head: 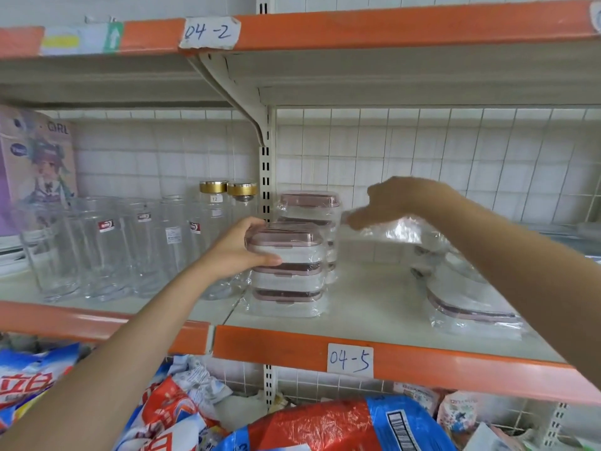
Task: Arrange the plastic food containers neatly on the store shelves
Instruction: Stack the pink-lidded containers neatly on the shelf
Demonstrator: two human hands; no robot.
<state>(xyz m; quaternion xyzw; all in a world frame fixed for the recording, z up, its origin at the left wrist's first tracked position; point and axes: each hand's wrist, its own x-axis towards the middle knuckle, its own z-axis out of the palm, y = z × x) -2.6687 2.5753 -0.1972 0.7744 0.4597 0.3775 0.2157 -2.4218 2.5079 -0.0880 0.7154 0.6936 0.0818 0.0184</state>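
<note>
The left hand (239, 247) grasps the top of a near stack of three shrink-wrapped white plastic food containers with dusty-pink lids (287, 270), thumb across the front and fingers curled over the far left corner. This stack stands at the left end of the cream shelf with an orange front edge (374, 307), near its front. Just behind it, touching or nearly so, stands a second wrapped stack of the same containers (312, 209); its count cannot be told. The right hand (395, 201) hangs over the middle of the shelf, blurred, fingers pointing left toward the far stack; whether it holds anything cannot be told. Under the right forearm lies a loose wrapped pack of pink-rimmed containers (468, 307), tipped over. On the left bay stand clear glass jars (97, 242), two of them with gold lids (227, 188). A white paper label reading 04-5 (349, 359) sticks to the orange edge.
</note>
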